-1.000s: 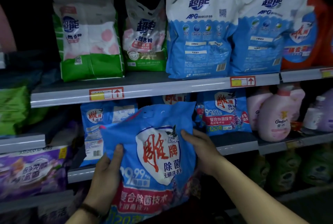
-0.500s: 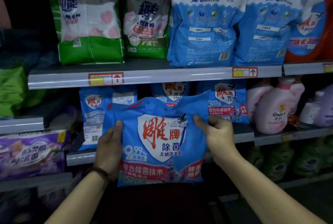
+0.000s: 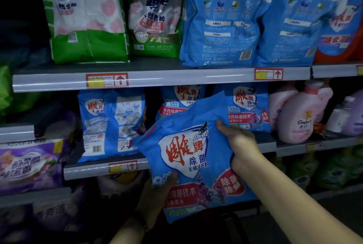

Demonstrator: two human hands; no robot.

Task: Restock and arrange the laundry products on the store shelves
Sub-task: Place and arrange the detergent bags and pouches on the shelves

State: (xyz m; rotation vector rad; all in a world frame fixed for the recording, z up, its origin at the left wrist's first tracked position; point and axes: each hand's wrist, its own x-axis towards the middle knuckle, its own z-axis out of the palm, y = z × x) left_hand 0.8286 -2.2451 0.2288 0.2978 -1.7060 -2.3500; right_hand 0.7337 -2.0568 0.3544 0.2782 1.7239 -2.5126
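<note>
Both hands grip one blue detergent bag (image 3: 196, 157), held tilted in front of the middle shelf (image 3: 267, 142), top corner leaning up-right. Right hand (image 3: 238, 145) clamps the bag's right edge, fingers curled over the front, thumb side hidden behind. Left hand (image 3: 157, 196) is under the bag's lower-left corner, thumb pressed on the front, rest of the fingers behind it; it sits in shadow w/ a dark wristband (image 3: 142, 222) at the wrist.

Just above & behind the right hand: two matching blue bags (image 3: 248, 106) standing on the middle shelf, partly covered by the held one. Up-left of the left hand: another same-brand bag (image 3: 112, 124) turned back-side out, barcode showing, standing apart from the others. Right of the right hand, same shelf: pink softener bottles (image 3: 298, 118), then a pale purple bottle (image 3: 353, 114) at the frame edge.

Top shelf (image 3: 157, 80), well above both hands: two green-and-white bags (image 3: 86, 20) at left, two big blue-white refill pouches (image 3: 222, 24) at right, an orange jug (image 3: 341, 33) beyond them. Red-yellow price tags (image 3: 107, 80) on the rail. Far left of the left hand: purple bag (image 3: 29, 163) on a separate lower shelf. Below the right forearm: green bottles (image 3: 322, 169), dim & blurry.
</note>
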